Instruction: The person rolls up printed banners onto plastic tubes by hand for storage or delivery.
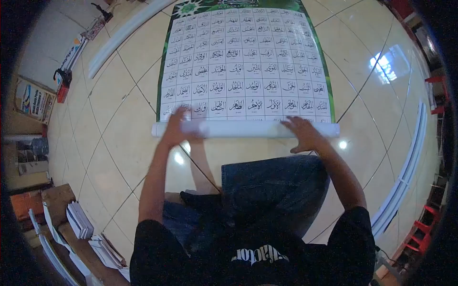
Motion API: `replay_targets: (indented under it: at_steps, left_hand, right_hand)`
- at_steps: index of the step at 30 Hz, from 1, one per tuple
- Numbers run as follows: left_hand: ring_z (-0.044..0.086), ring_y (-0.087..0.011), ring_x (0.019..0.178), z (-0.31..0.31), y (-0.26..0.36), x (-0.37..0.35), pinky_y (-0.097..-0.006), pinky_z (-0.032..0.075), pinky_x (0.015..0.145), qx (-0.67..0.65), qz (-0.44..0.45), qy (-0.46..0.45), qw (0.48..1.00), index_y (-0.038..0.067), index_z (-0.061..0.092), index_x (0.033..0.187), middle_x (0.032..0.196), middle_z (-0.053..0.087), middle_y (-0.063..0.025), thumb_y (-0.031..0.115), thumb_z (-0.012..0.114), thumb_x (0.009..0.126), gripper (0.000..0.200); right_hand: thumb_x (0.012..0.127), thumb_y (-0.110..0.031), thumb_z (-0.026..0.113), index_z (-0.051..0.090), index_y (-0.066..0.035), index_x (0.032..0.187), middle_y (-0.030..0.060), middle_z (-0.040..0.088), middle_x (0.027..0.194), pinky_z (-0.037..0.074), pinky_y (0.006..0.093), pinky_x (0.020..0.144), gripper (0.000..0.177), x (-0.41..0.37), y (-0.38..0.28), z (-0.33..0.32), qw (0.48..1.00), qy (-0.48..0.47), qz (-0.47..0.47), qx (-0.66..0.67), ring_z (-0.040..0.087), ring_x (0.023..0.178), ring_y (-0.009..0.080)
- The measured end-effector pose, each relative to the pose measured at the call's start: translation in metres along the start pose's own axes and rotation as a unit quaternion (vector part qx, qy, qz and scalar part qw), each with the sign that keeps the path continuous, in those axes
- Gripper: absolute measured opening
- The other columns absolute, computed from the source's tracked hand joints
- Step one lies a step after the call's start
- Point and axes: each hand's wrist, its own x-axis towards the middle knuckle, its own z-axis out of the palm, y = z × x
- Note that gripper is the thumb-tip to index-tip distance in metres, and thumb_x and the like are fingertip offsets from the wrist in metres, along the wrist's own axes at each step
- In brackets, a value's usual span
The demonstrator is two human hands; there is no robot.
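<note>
A poster (pixel 245 71) with a green border and a grid of Arabic script lies on the tiled floor. Its near end is wound into a white roll (pixel 238 129) that runs crosswise before my knees. At the roll's left part is my left hand (pixel 180 127), its fingers smeared by motion. My right hand (pixel 303 134) rests at the roll's right part, fingers spread and thumb apart, not wrapped round it.
Long white strips (pixel 400 176) lie on the floor at the right, near red plastic items (pixel 422 236). A long white tube (pixel 119 38) is at the upper left. Stacked white pieces (pixel 80 220) and cardboard (pixel 58 198) are at the lower left.
</note>
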Motion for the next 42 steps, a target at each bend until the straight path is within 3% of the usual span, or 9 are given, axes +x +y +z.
replay_targets:
  at_steps: [4,9,13,19,23,29,37,40,42]
  left_hand:
    - [0.022,-0.0318,0.137,0.014,-0.021,-0.02,-0.0583,0.022,0.107,0.176,0.024,-0.143,0.974,0.014,0.035,0.139,0.145,0.029,-0.013,0.04,0.081,0.053,0.1]
    - [0.049,-0.0338,0.114,-0.008,-0.108,-0.047,-0.0477,0.04,0.097,0.153,0.005,-0.098,0.983,0.016,0.052,0.121,0.12,0.052,-0.0113,0.019,0.074,0.058,0.067]
    - [0.062,-0.0305,0.094,-0.014,-0.17,-0.005,-0.0402,0.048,0.088,0.108,0.031,-0.137,0.984,0.011,0.06,0.114,0.103,0.065,-0.0129,0.029,0.074,0.063,0.056]
    - [0.045,-0.0345,0.121,-0.003,-0.006,0.058,-0.0416,0.034,0.105,0.043,0.13,-0.191,0.972,0.003,0.05,0.126,0.13,0.05,-0.0183,0.044,0.08,0.054,0.089]
    - [0.054,-0.0311,0.109,0.031,0.034,0.054,-0.0424,0.045,0.093,0.124,0.093,-0.17,0.973,0.008,0.055,0.12,0.113,0.058,-0.0161,0.031,0.076,0.059,0.068]
    - [0.058,-0.0329,0.101,0.014,-0.005,0.086,-0.0407,0.046,0.09,-0.07,0.052,-0.188,0.978,0.007,0.061,0.108,0.106,0.061,-0.0163,0.037,0.075,0.063,0.056]
    - [0.053,-0.0342,0.112,-0.011,-0.081,0.043,-0.0401,0.042,0.098,0.137,0.059,-0.165,0.975,0.007,0.057,0.116,0.116,0.059,-0.0163,0.032,0.076,0.066,0.059]
    - [0.052,-0.0342,0.116,-0.019,-0.093,0.033,-0.0418,0.042,0.098,0.07,0.062,-0.29,0.952,0.007,0.062,0.11,0.116,0.06,-0.0165,0.032,0.077,0.065,0.054]
    - [0.053,-0.0343,0.114,-0.038,-0.082,0.053,-0.0422,0.044,0.097,0.035,-0.025,-0.258,0.965,0.004,0.058,0.116,0.116,0.059,-0.0194,0.033,0.08,0.063,0.064]
  right_hand:
    - [0.06,-0.006,0.067,0.037,-0.014,0.139,0.0177,0.042,0.136,0.031,0.0479,0.105,0.084,-0.014,0.056,0.04,0.995,0.079,0.005,-0.062,0.038,0.128,0.0351]
    - [0.065,-0.008,0.069,0.049,-0.009,0.127,0.0185,0.049,0.128,0.038,0.0446,0.1,0.065,-0.068,0.148,0.05,0.982,0.084,0.133,-0.105,0.045,0.12,0.0348]
    - [0.068,-0.022,0.075,0.057,-0.005,0.115,0.017,0.059,0.118,0.044,0.0426,0.097,0.054,-0.036,0.236,0.029,0.974,-0.177,0.117,0.08,0.056,0.111,0.0314]
    - [0.056,-0.036,0.082,0.044,-0.008,0.132,0.0183,0.049,0.13,0.038,0.0454,0.101,0.089,0.088,0.054,0.007,0.996,0.002,-0.083,0.013,0.045,0.121,0.0343]
    - [0.062,-0.029,0.077,0.043,-0.01,0.132,0.0173,0.05,0.13,0.039,0.0451,0.1,0.081,0.106,-0.025,0.019,0.996,-0.047,0.02,-0.079,0.046,0.121,0.0328]
    - [0.071,-0.021,0.071,0.051,-0.005,0.122,0.0151,0.057,0.118,0.045,0.0414,0.094,0.058,0.135,0.054,0.001,0.97,-0.169,-0.017,0.171,0.055,0.109,0.0324]
    - [0.058,-0.017,0.078,0.054,-0.006,0.121,0.0182,0.055,0.119,0.039,0.0445,0.099,0.067,0.012,0.13,0.045,0.989,0.117,0.005,-0.086,0.049,0.116,0.0362]
    - [0.063,-0.012,0.073,0.051,-0.005,0.124,0.0206,0.054,0.123,0.038,0.0434,0.101,0.065,0.001,0.152,0.049,0.992,-0.11,-0.022,0.054,0.048,0.119,0.0353]
    - [0.064,-0.017,0.074,0.046,-0.003,0.128,0.0219,0.049,0.127,0.038,0.0431,0.102,0.07,0.022,0.16,0.022,0.996,-0.064,0.011,0.063,0.046,0.12,0.0344]
